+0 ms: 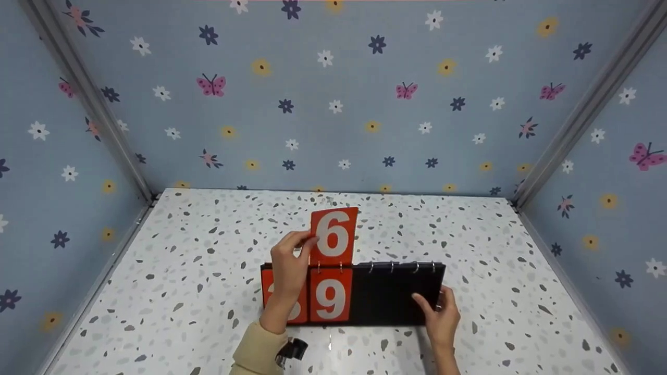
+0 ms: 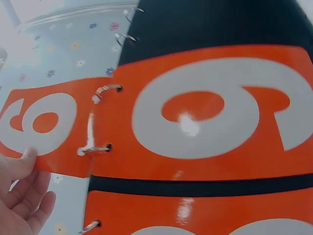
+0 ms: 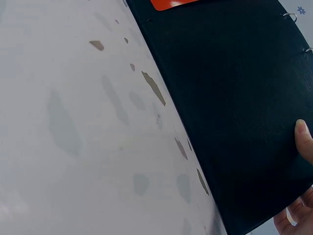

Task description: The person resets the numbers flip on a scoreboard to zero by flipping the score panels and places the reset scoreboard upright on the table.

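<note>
Flip-card scoreboard (image 1: 388, 299), black and ring-bound, sits at the lower centre of the head view, on a speckled white tabletop (image 1: 198, 271). With my left hand (image 1: 288, 266) I pinch the left edge of a red number card (image 1: 334, 238), thumb in front and fingers behind; it is raised above the board's top edge and reads a white "6". Directly below it, on the same pair of rings, a red card (image 1: 330, 298) reads "9". Left of that is another red card (image 1: 299, 306), its white digit mostly behind my left hand and wrist — I cannot tell which number it is. Toward the right of the board is a plain black stretch, topped by four metal rings (image 1: 392, 267). My right hand (image 1: 443, 319) grips the board's right edge, thumb on the front face and fingers behind. I wear a beige sleeve (image 1: 258, 350) on my left arm, bottom centre-left. A blue wall (image 1: 333, 83) — printed with flowers and butterflies — fills the upper frame.
</note>
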The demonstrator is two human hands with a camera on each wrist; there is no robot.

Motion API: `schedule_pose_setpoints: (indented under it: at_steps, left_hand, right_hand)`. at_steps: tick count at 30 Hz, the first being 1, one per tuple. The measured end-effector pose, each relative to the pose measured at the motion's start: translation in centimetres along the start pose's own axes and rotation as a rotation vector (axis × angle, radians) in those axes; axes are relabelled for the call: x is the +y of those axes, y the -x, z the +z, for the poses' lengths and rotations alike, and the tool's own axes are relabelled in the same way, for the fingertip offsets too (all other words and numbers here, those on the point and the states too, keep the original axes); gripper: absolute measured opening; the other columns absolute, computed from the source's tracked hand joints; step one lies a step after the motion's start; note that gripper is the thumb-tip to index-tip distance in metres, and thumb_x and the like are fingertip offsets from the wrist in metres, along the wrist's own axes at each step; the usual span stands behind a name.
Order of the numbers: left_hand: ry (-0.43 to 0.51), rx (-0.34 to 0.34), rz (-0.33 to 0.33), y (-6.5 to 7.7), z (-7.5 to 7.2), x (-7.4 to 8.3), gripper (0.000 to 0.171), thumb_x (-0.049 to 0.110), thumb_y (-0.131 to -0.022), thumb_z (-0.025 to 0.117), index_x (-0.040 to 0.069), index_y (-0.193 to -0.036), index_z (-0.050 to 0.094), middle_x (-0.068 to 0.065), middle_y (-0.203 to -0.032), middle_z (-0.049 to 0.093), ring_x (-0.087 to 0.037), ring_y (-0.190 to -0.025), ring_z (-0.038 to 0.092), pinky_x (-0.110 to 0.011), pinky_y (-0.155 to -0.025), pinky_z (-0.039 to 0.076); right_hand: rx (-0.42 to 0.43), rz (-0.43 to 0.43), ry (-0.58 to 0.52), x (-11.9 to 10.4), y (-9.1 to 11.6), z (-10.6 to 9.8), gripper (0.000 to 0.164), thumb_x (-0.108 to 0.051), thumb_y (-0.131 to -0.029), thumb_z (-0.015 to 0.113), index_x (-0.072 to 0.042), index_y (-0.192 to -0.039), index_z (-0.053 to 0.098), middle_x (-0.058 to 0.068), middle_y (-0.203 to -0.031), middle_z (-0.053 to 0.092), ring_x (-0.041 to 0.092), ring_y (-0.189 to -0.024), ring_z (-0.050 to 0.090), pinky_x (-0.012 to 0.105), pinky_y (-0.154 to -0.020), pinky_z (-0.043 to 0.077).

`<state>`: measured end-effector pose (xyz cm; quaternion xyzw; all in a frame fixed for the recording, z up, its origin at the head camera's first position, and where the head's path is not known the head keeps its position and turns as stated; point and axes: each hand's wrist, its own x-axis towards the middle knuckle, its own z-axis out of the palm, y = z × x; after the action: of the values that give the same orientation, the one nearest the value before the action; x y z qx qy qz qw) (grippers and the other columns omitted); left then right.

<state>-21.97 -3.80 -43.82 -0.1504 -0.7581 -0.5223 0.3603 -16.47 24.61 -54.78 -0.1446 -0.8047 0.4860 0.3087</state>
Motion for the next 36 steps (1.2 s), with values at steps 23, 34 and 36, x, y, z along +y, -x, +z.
schedule_pose_setpoints:
  at_steps: [23,34,36]
  left_hand:
    - [-0.361,-0.240,-0.239,-1.3,2.2,-2.2,0.022,0.008,-0.079,0.069,-0.005,-0.097,0.066,-0.014,-0.082,0.065,-0.023,-0.073,0.062,-0.033,-0.068,0.052]
    - [-0.436,-0.081,-0.050,0.8,1.4,-1.0,0.012,0.008,-0.079,0.069,-0.001,-0.087,0.067,-0.009,-0.077,0.062,-0.022,-0.070,0.060,-0.033,-0.064,0.050]
    - [-0.428,-0.046,-0.025,1.3,1.3,-0.7,0.013,0.008,-0.079,0.069,0.000,-0.089,0.067,-0.009,-0.082,0.062,-0.022,-0.076,0.059,-0.033,-0.068,0.050]
  right_hand:
    - [0.009,-0.030,-0.009,0.0,0.1,0.0,0.040,-0.012,-0.067,0.080,-0.003,-0.099,0.057,0.010,-0.080,0.064,0.007,-0.066,0.056,0.015,-0.058,0.046]
    - [0.028,-0.029,-0.017,0.1,0.1,0.1,0.040,-0.009,-0.066,0.080,-0.004,-0.097,0.057,0.009,-0.080,0.064,0.007,-0.066,0.055,0.018,-0.055,0.045]
    - [0.039,-0.037,-0.020,0.1,0.1,0.1,0.040,-0.010,-0.065,0.081,-0.004,-0.097,0.057,0.008,-0.079,0.064,0.005,-0.065,0.055,0.021,-0.053,0.046]
